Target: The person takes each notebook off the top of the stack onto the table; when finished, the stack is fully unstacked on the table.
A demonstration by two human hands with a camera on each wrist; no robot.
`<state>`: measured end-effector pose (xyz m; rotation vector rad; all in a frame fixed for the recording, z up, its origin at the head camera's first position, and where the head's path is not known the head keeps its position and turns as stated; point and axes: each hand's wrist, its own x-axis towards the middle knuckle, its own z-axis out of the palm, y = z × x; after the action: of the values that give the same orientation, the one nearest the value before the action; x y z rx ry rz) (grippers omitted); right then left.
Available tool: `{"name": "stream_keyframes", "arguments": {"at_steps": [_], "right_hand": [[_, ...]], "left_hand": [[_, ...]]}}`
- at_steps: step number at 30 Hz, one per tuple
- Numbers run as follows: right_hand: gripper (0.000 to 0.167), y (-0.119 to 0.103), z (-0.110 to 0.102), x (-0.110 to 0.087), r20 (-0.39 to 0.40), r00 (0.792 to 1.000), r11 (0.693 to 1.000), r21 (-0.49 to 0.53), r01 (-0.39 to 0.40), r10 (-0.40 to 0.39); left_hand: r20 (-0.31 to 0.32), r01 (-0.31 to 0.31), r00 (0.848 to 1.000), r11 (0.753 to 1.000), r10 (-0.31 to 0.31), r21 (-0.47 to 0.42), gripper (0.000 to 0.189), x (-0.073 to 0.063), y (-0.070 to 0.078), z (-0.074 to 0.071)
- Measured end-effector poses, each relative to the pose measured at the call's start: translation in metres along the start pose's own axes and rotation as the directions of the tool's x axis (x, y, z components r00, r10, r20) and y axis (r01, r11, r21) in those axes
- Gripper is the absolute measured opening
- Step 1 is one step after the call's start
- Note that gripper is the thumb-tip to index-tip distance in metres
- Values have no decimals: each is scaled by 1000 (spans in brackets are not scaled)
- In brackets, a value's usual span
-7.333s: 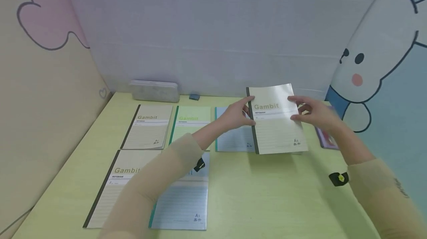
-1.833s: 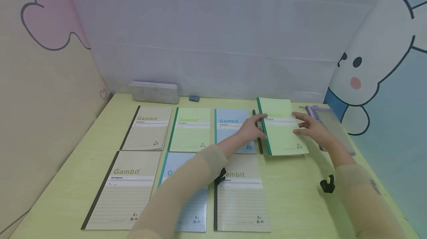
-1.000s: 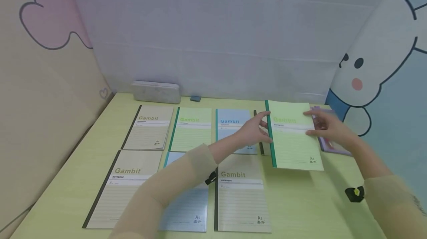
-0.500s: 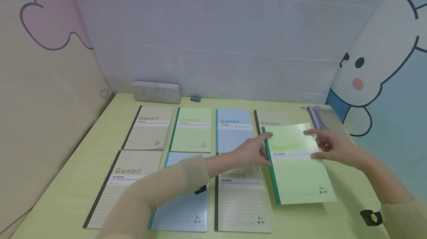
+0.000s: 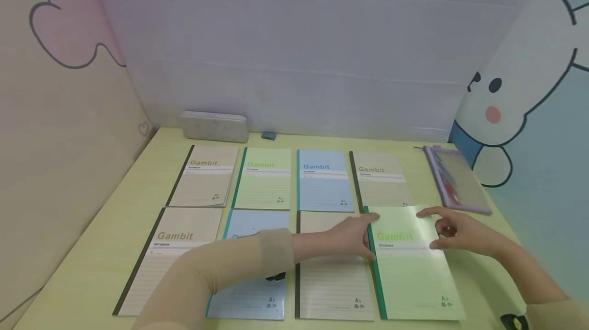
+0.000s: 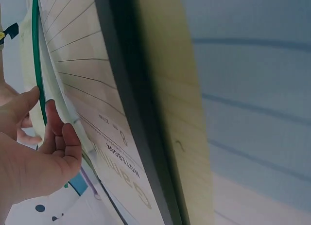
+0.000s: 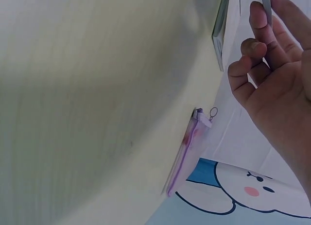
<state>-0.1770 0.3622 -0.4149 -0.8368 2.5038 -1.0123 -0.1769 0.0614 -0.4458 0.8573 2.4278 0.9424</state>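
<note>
A light green Gambit notebook (image 5: pixel 416 273) with a dark green spine is at the front right of the table. My left hand (image 5: pixel 347 238) pinches its spine edge between thumb and fingers. On the opposite edge my right hand (image 5: pixel 465 233) pinches the cover near its upper corner. In the left wrist view my left hand (image 6: pixel 41 162) is at the green spine (image 6: pixel 37 55). The right wrist view has my right hand (image 7: pixel 274 79) with a thin edge between thumb and finger. Under my left forearm lies a beige notebook (image 5: pixel 336 289), partly hidden.
Other notebooks lie in two rows: beige (image 5: pixel 202 176), green (image 5: pixel 262 179), blue (image 5: pixel 324 181) and beige (image 5: pixel 382 181) behind; beige (image 5: pixel 170 268) and blue (image 5: pixel 250 289) in front. A grey case (image 5: pixel 213 127), a small blue block (image 5: pixel 269 135) and a purple-edged pouch (image 5: pixel 460 181) stand farther back.
The green notebook has come from the back right stack toward the front in both hands, uncovering a beige one. Earlier, a beige notebook was held there; one now lies in the front row.
</note>
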Motion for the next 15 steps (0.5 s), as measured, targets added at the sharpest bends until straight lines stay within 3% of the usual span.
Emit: {"name": "stream_keyframes", "arguments": {"at_steps": [6,15], "right_hand": [[56,10,8,0,77,995,998,23,-65,63],[59,16,12,5,100,984,988,-72,-137,144]], "left_hand": [[37,40,998,997,-43,70,99,1,4,3],[80,79,993,987,-91,141,96,5,9,1]]}}
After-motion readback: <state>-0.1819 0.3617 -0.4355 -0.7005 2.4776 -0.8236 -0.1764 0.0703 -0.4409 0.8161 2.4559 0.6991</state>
